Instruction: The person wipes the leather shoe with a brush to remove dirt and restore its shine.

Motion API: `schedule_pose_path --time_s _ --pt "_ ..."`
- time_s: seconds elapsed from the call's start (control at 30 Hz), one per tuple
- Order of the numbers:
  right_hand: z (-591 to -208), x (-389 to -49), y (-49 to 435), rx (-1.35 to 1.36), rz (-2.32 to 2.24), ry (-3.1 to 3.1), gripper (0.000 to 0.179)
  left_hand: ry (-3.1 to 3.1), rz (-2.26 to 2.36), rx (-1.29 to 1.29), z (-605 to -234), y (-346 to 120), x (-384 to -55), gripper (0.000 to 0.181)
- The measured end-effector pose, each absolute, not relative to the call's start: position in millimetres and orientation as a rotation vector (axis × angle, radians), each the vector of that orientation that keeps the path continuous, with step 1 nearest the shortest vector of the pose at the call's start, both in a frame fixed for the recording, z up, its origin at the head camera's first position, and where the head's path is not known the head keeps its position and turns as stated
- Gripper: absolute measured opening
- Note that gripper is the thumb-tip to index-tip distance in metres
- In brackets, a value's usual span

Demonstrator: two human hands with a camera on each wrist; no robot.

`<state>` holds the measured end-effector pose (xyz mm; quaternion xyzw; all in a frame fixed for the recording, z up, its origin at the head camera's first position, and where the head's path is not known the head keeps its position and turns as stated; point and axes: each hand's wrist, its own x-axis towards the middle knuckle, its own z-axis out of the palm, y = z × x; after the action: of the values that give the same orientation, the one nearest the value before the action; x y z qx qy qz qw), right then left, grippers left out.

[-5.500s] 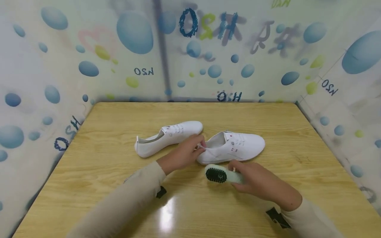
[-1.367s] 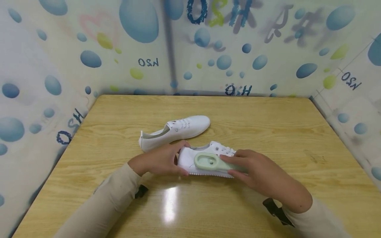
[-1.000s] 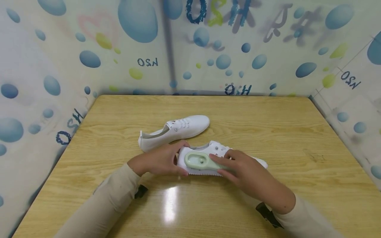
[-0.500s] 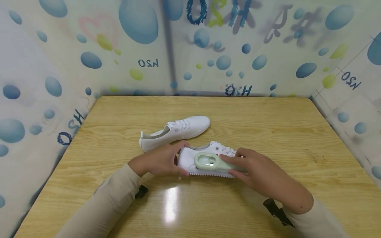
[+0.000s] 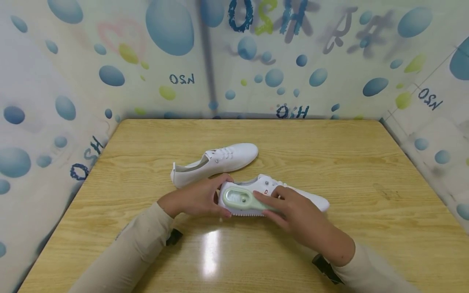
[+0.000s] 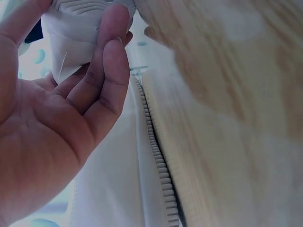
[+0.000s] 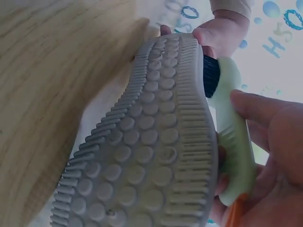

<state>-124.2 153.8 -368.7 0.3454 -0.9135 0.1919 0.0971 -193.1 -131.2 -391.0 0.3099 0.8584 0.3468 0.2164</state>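
Note:
My left hand [image 5: 199, 197] grips the heel of a white lace-up shoe [image 5: 311, 198], which is tilted so its ridged sole edge faces me. In the left wrist view, fingers [image 6: 116, 64] curl round that heel. My right hand [image 5: 298, 213] holds a pale green shoe brush [image 5: 236, 198] by its handle. The brush lies against the side of the shoe near the heel. Its dark bristles [image 7: 211, 75] meet the upper in the right wrist view, where the studded sole [image 7: 142, 142] shows. Behind the left hand a second white shoe [image 5: 234, 156] rests upright on the table.
The wooden table [image 5: 329, 154] runs back to a wall [image 5: 227, 61] patterned with blue and green spots and lettering. More patterned wall stands at the left and right sides. Dark straps show under both sleeves.
Earlier the shoe stood upright with the brush apart from it, bristles up; now the shoe is tilted. Lately the brush has moved right and back left along its side, now near the heel.

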Motion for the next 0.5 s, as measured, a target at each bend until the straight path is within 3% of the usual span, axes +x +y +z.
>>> schedule_pose_path --time_s 0.5 --pt "-337 -123 174 0.905 0.520 -3.001 0.044 2.403 0.924 0.827 -392 -131 -193 0.076"
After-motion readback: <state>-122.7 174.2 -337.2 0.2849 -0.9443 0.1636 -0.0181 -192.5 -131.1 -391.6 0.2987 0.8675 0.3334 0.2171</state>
